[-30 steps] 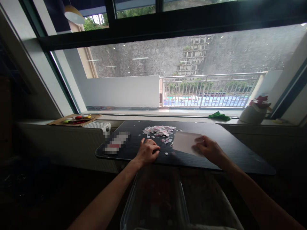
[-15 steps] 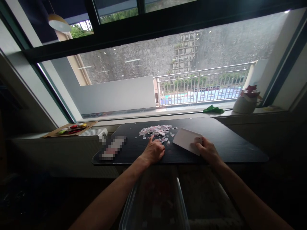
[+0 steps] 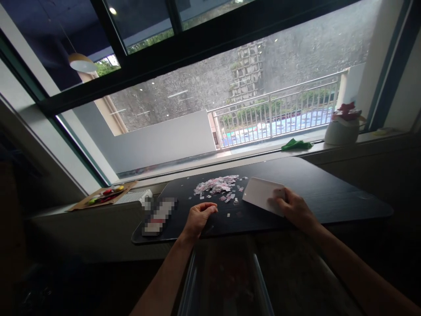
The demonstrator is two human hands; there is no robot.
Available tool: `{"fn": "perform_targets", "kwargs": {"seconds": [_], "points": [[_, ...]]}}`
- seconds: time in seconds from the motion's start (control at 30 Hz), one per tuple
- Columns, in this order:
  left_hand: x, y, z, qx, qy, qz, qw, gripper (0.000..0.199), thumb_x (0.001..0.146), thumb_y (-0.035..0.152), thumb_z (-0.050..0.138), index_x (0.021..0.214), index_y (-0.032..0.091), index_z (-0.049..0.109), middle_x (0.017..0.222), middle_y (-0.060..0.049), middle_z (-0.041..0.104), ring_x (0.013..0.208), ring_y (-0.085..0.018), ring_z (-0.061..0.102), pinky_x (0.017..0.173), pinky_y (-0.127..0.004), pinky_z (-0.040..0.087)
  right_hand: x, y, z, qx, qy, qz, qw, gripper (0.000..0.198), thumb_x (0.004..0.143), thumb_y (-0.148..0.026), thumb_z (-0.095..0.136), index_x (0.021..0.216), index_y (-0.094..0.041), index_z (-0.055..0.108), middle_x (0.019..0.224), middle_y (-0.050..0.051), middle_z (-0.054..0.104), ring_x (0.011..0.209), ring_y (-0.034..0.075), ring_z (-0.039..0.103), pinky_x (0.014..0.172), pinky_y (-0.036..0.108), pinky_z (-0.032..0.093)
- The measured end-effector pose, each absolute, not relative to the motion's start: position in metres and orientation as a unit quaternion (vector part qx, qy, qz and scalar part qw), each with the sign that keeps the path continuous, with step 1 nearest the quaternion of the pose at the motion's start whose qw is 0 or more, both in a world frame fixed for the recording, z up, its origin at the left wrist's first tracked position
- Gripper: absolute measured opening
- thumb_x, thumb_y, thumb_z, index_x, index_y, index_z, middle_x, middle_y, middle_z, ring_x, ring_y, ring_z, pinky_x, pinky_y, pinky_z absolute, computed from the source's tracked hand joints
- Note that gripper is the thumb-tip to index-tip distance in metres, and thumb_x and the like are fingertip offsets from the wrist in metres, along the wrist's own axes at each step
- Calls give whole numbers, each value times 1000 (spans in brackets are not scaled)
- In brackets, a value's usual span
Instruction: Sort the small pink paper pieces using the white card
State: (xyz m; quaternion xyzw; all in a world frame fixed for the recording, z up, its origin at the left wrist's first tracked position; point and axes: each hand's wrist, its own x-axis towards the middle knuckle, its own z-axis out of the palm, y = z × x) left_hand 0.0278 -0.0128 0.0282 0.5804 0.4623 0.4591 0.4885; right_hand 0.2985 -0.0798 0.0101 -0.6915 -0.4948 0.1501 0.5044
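A heap of small white and pinkish paper pieces (image 3: 217, 184) lies toward the back of the dark table (image 3: 315, 188), with loose bits scattered in front of it. My left hand (image 3: 199, 218) is just above the table near its front edge, thumb and fingers pinched together. Whatever the fingertips may hold is too small to make out. A single small piece (image 3: 228, 215) rests on the table to the right of those fingers. My right hand (image 3: 296, 208) grips the right end of a flat white panel (image 3: 261, 194), which is tilted over the table, right of the heap.
A pixelated item (image 3: 159, 216) lies at the table's left end. Below the front edge stands a clear plastic bin (image 3: 261, 281). On the sill are a green cloth (image 3: 297, 145) and a white pot (image 3: 342, 129). Brown board (image 3: 103, 195) with colourful things lies left.
My left hand has drawn back from the heap toward the front edge, its pointing finger now folded into a pinch. My right hand still holds the white panel. The view has tilted.
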Motion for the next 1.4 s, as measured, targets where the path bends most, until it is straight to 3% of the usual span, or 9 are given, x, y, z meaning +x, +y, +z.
{"fn": "perform_targets", "kwargs": {"seconds": [0.23,0.6,0.7,0.83,0.9,1.1,1.3,1.4], "points": [[27,-17,29,557,446,468,521,20,56,29,74,69,14,71,62,-2,69,67,-13,61,78,-26,45,298,-82,12,-693,-494,155,502,24,73,-36,46,86,-18,56,77,5,61,72,19,56,62,29,42],[32,-21,26,609,453,427,492,10,58,23,66,66,17,65,71,-2,72,73,-15,63,75,-26,46,297,-84,15,-692,-491,151,508,22,71,-33,47,84,-18,56,76,4,62,70,19,57,61,28,43],[31,-20,23,667,475,405,406,7,62,21,62,67,18,66,74,-3,71,77,-17,63,78,-31,46,297,-85,16,-694,-491,151,504,23,72,-34,47,84,-17,56,76,5,61,70,19,57,61,28,43],[26,-18,19,770,492,375,157,11,65,17,61,64,21,70,80,-3,69,93,-22,57,89,-38,42,296,-86,18,-697,-486,146,507,21,71,-34,49,82,-17,57,73,3,61,68,18,56,60,27,42],[23,-18,17,791,497,343,94,14,69,17,60,68,23,72,83,-3,69,95,-22,56,91,-40,40,295,-86,18,-696,-482,150,511,22,71,-34,50,83,-17,58,72,3,61,68,17,56,60,26,42],[15,-17,18,802,496,326,64,21,73,15,56,86,24,71,87,-3,69,94,-21,57,90,-38,41,295,-87,20,-698,-477,143,515,21,70,-33,52,81,-17,60,71,3,63,68,18,58,59,26,43],[13,-15,21,805,469,362,18,16,75,19,55,79,22,70,82,-4,68,89,-21,57,93,-41,38,292,-90,21,-633,-458,273,562,28,69,-32,56,93,-18,59,87,6,68,77,21,64,61,27,50],[13,-14,17,808,465,361,-8,17,76,19,53,79,23,70,81,-3,67,90,-21,56,96,-44,33,283,-87,22,-603,-481,307,557,27,68,-30,58,91,-18,59,83,5,68,75,20,64,63,29,51]]}}
